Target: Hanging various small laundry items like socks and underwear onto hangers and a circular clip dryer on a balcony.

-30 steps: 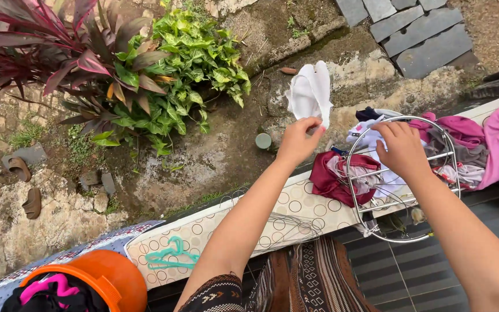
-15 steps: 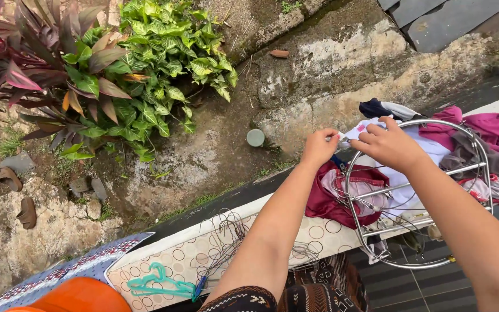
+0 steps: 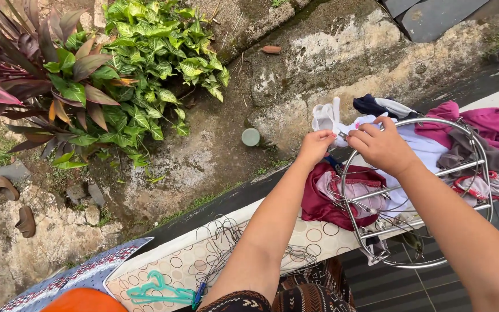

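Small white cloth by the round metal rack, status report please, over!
Left hand and right hand both pinching small white cloth at round metal drying rack rim. Maroon garment and pink clothes draped around. Nothing blocking.

Your left hand (image 3: 316, 146) and right hand (image 3: 380, 148) met at the near-left rim of the ring-shaped drying rack (image 3: 483, 173), pinching a small cloth (image 3: 327, 118) that stuck out to the left. Clothes (image 3: 342, 193) lay under the rack on the padded ledge (image 3: 203, 254). Further left on the ledge lay wire hangers (image 3: 226, 240) and a plastic hanger (image 3: 157, 289). Plants (image 3: 99, 75) stood beyond, far left.
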